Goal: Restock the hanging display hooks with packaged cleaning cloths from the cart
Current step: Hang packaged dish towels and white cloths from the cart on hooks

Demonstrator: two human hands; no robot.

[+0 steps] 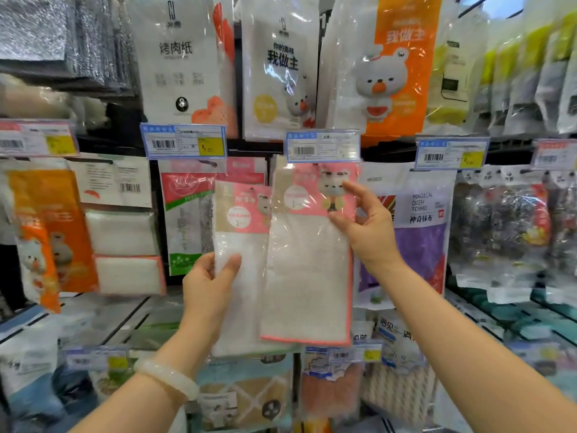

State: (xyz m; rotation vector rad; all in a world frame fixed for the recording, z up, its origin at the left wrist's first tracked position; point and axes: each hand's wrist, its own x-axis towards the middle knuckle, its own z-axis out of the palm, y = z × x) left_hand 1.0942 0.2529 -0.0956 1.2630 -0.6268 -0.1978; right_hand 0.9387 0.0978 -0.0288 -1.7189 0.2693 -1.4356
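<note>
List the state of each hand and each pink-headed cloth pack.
Left hand: gripping the smaller pink-headed white cloth pack at its lower edge.
Right hand: fingers spread, thumb touching the larger pack.
Larger pink-edged cloth pack: hanging under the price tag, overlapping the smaller pack.

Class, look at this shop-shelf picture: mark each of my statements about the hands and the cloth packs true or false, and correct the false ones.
1. The left hand grips a cloth pack. True.
2. The right hand is closed in a fist. False: its fingers are spread, touching the pink-edged pack.
3. A pale bangle sits on the right wrist. False: it is on the left.
4. A purple dish towel pack hangs right of the pink-edged pack. True.
</note>
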